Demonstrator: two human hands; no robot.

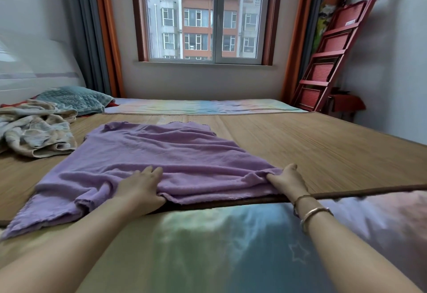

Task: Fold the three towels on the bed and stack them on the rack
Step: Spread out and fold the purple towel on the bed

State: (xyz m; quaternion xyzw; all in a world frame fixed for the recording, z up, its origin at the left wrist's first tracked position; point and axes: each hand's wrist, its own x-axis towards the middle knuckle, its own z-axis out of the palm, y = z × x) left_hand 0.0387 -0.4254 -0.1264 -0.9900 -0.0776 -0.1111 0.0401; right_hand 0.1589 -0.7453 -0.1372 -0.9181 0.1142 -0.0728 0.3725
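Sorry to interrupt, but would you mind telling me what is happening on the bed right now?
A person is working on a large purple terry towel spread on the woven bamboo bed mat. The left hand holds its near edge, fingers on top, and the right hand pinches the near right corner. The towel is still rumpled, not yet folded. A crumpled beige and grey towel lies at far left. A red slatted rack leans against the wall.

arms: bare, no sleeves | right wrist: two metal bangles (310, 209), one thin, one broad
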